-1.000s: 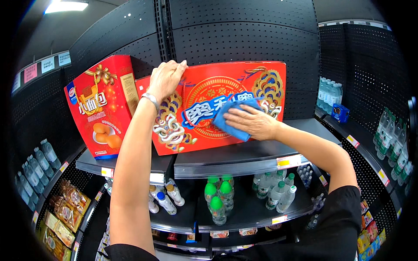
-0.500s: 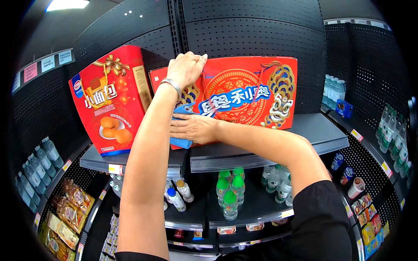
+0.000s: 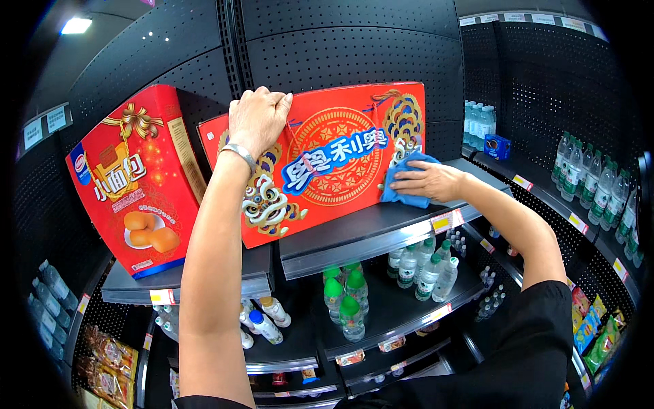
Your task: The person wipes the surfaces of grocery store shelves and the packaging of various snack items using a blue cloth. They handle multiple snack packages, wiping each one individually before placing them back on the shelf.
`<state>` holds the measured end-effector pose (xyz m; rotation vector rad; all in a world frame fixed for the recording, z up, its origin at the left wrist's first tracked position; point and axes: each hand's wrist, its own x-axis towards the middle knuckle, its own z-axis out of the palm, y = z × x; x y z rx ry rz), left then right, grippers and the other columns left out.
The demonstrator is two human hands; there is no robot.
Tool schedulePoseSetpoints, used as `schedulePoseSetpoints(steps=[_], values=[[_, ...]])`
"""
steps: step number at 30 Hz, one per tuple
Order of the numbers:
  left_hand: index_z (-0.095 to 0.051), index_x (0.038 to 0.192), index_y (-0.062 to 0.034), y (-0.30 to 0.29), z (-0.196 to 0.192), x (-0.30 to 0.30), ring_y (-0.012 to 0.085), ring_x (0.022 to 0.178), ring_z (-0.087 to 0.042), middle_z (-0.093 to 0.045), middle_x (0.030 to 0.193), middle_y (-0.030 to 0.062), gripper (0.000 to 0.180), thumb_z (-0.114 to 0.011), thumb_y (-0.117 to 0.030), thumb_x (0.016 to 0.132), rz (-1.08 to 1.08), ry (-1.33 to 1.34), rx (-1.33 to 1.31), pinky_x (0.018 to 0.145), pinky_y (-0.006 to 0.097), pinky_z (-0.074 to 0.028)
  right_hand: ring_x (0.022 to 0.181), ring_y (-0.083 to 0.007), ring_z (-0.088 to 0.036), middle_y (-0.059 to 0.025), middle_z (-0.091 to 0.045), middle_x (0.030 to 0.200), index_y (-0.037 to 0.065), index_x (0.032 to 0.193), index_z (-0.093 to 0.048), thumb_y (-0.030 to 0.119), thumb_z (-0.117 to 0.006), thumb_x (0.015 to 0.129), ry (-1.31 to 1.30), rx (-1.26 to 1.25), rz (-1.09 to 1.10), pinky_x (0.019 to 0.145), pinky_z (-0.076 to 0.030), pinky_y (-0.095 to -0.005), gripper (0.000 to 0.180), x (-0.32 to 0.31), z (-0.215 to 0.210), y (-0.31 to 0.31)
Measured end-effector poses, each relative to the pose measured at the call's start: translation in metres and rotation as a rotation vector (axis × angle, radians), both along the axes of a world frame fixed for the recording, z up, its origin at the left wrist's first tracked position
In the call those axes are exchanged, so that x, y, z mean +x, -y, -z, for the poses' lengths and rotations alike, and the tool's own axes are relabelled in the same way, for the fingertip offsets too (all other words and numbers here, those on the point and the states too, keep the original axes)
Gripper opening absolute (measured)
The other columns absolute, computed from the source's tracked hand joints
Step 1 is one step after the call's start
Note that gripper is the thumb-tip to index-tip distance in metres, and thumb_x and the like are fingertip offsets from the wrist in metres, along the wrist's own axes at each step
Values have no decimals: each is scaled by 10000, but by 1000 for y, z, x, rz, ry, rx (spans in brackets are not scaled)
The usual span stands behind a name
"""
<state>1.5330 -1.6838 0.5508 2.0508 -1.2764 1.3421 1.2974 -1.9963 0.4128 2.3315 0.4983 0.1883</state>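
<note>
On the top shelf (image 3: 354, 238), left hand (image 3: 255, 119) gripped the top edge of the wide red gift box (image 3: 327, 163), while right hand (image 3: 429, 183), pressing a blue cloth (image 3: 402, 194) flat, had shifted from the box's left to its lower right corner.

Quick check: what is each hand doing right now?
Left hand: closed over the top edge of the wide red box.
Right hand: pressing a blue cloth flat against the box front.

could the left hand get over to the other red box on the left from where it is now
Probably yes. The left hand grips the top edge of the wide red box, and the red box stands just beside it with nothing between.
</note>
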Motion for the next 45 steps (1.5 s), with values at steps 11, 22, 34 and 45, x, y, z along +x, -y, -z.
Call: schedulePoseSetpoints(steps=[11, 22, 34, 45], values=[[-734, 1066, -105, -2, 5, 8, 278, 960, -596, -666, 970, 70, 377, -509, -397, 989, 56, 50, -21, 849, 426, -445, 1443, -329, -337, -148, -350, 1567, 57, 1479, -406, 167, -640, 870, 1116, 552, -122, 1173, -274, -476, 662, 62, -43, 2], [-734, 1078, -146, 1, 6, -2, 282, 999, -581, -646, 981, 63, 420, -432, -432, 1021, -3, -24, -8, 889, 437, -426, 961, -342, -653, -147, -691, 1028, 53, 1087, -650, 232, -664, 862, 870, 623, -522, 859, -493, -452, 288, 150, -133, -101], [-729, 1089, -112, 2, 8, 3, 265, 1028, -576, -677, 1047, 49, 438, -424, -422, 1032, 32, -12, -27, 903, 403, -414, 860, -438, -668, -265, -686, 849, -12, 820, -695, 528, -369, 1020, 766, 667, 49, 793, -522, -501, 662, 124, -159, 4], [-661, 1141, -46, -18, -3, 23, 345, 1014, -627, -685, 1045, 146, 431, -500, -412, 980, 147, 112, 99, 890, 458, -485, 837, -442, -638, -253, -665, 829, -27, 847, -667, 356, -447, 1016, 880, 400, -51, 763, -491, -536, 473, 123, -152, 15]])
